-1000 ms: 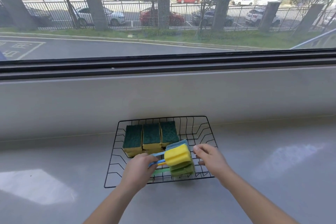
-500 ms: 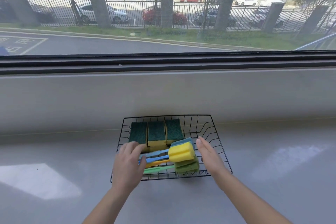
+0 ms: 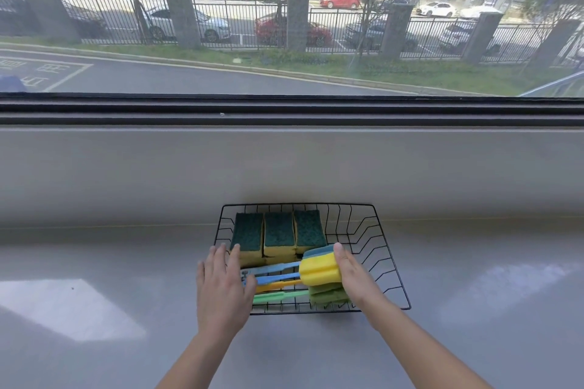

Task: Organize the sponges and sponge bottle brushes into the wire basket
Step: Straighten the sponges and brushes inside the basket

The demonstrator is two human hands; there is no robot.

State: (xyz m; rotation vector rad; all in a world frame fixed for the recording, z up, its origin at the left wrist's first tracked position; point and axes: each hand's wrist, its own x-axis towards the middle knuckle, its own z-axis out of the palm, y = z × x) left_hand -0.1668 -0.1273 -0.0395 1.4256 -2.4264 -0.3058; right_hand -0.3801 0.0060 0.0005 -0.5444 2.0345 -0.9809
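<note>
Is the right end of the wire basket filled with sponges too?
No: the three green-topped sponges sit in the left and middle of the wire basket, and its right end shows only bare wire.

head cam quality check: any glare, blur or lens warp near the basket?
Head view: bright sunlit patches on the grey counter at left and right, none over the wire basket; sponges and both hands sharp; straight window frame bows slightly, wide-angle distortion; upper right corner outside looks smeared.
</note>
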